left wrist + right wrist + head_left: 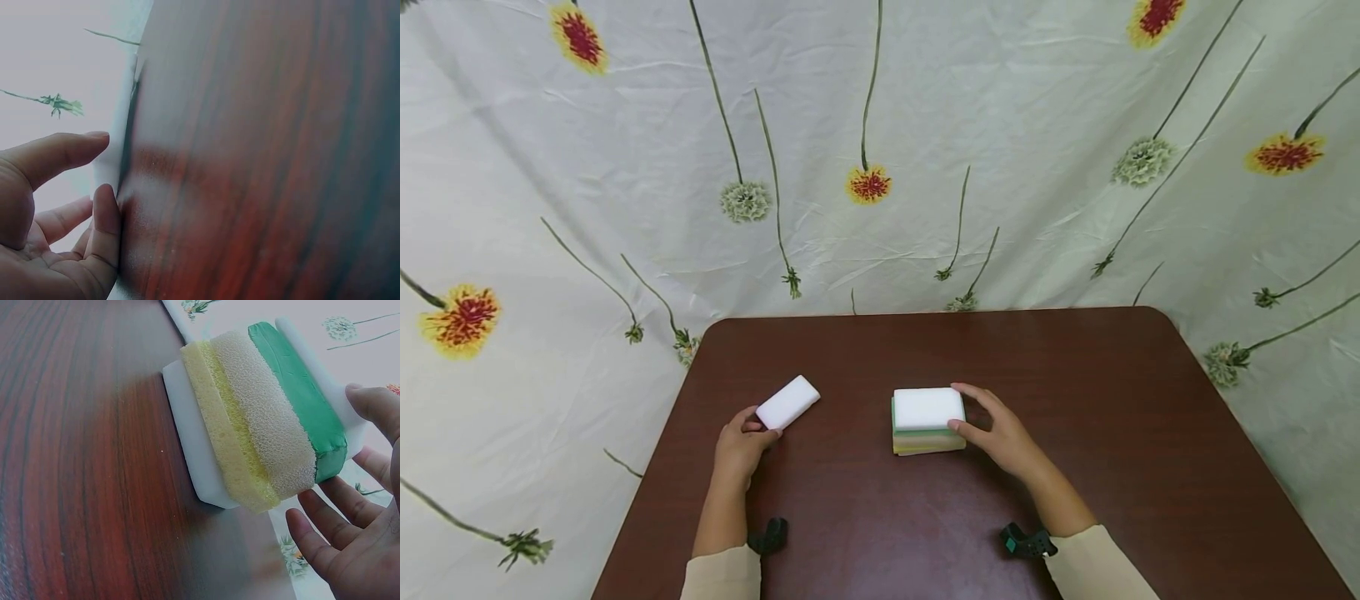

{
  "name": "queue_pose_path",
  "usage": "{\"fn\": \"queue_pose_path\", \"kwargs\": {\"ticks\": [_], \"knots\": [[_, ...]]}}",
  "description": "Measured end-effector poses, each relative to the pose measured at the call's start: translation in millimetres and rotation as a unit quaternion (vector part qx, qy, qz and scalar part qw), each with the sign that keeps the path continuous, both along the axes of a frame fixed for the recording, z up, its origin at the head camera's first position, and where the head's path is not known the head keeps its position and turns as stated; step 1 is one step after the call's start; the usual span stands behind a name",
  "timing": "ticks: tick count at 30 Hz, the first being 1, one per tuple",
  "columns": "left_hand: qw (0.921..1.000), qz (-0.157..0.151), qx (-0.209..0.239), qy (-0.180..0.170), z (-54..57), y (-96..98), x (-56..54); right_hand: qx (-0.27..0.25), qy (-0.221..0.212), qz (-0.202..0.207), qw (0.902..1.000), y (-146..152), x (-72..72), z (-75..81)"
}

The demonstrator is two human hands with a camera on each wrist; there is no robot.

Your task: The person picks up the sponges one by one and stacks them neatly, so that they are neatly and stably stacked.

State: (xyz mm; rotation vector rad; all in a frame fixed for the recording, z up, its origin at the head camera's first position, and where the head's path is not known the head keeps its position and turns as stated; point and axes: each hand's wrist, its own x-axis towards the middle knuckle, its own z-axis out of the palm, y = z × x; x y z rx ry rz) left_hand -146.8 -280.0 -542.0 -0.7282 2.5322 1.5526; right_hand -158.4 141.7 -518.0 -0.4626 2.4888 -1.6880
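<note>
On the left of the table, a white rectangular block (788,402) is set at a slant. My left hand (741,446) holds its near end between thumb and fingers; in the left wrist view the block is hard to make out against the pale cloth. Right of it stands a stack of blocks and sponges: a white block at the bottom, yellowish sponges (228,434), a beige sponge (265,415), a green block (300,394) and a white block (928,408) on top. My right hand (1000,433) grips the top white block's right end with thumb and fingers.
The dark brown wooden table (1075,375) has rounded far corners. Behind and beside it hangs a white cloth (925,100) printed with flowers. Dark straps (1028,542) sit on both wrists.
</note>
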Motion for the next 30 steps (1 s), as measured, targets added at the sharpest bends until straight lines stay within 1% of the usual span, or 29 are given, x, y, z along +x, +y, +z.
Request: {"fn": "queue_pose_path", "kwargs": {"ticks": [4,10,19,25,30], "knots": [[0.9999,0.006,0.012,-0.006,0.2,1.2,0.9,0.0,0.001,0.0,1.0,0.0,0.3,-0.1],[0.9989,0.022,0.04,-0.007,3.6,5.0,4.7,-0.002,-0.006,0.0,1.0,0.6,0.2,-2.2],[0.9962,0.032,0.078,0.021,5.0,9.1,11.0,-0.005,-0.009,0.001,0.9999,1.5,0.8,-3.3],[0.9959,0.038,0.075,0.034,8.4,14.3,14.9,-0.003,-0.003,0.003,1.0,1.1,0.5,-1.4],[0.9955,0.031,0.072,0.054,11.0,19.6,16.3,-0.004,-0.001,0.003,1.0,0.9,-0.3,-0.4]]}}
